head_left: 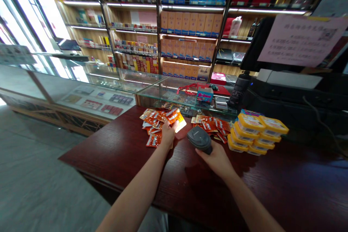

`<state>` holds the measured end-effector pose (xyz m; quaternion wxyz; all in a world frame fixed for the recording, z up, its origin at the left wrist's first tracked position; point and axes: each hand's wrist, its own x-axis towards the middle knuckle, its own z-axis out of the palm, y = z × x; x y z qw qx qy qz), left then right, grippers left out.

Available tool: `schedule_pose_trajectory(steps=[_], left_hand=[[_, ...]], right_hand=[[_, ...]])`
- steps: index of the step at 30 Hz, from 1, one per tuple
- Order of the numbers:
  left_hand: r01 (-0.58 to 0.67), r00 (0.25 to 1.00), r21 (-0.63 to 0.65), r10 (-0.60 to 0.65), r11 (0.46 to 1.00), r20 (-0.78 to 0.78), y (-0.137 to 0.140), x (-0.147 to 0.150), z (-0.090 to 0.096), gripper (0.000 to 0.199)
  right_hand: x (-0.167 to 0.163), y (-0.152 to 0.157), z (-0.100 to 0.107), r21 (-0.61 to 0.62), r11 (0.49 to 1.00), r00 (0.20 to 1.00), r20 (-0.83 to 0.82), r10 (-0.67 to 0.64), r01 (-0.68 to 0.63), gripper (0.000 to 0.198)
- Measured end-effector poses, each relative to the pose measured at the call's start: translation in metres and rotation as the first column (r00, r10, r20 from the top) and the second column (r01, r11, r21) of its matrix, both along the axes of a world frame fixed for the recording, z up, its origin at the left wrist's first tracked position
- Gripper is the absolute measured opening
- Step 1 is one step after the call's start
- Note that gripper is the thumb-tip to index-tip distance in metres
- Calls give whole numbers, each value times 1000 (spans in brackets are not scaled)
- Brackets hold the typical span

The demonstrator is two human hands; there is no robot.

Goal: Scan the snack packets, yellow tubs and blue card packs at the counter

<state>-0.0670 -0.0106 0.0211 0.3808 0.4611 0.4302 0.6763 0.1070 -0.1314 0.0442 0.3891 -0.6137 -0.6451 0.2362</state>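
My right hand (217, 157) is wrapped round the handle of a dark grey barcode scanner (199, 137), its head turned to the left. Between the fingers of my left hand (168, 134) is a snack packet (180, 122), pale yellow and brightly lit on the side toward the scanner. Under and beside that hand lies a loose pile of orange-red snack packets (153, 119). A second pile of similar packets (210, 124) lies behind the scanner. To the right of it stand stacked yellow-lidded plastic tubs (251, 123).
All this lies on a dark red wooden counter (114, 148). A glass display case (152, 88) borders its far side, with a small blue-and-pink box (204, 95) on top. At the right stands a monitor with a pink paper sheet (301, 40). Shelves of boxed goods (190, 23) line the back wall.
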Motion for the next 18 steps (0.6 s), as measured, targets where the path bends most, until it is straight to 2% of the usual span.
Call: schedule_pose_trajectory(steps=[8, 18], left_hand=[[27, 999, 9, -26, 1000, -20, 1, 1, -5, 19], [153, 986, 27, -155, 988, 67, 3, 4, -10, 25]], right_hand=[[-1, 2, 2, -8, 1000, 999, 39, -4, 4, 30], [-1, 0, 3, 12, 1000, 999, 34, -7, 7, 30]])
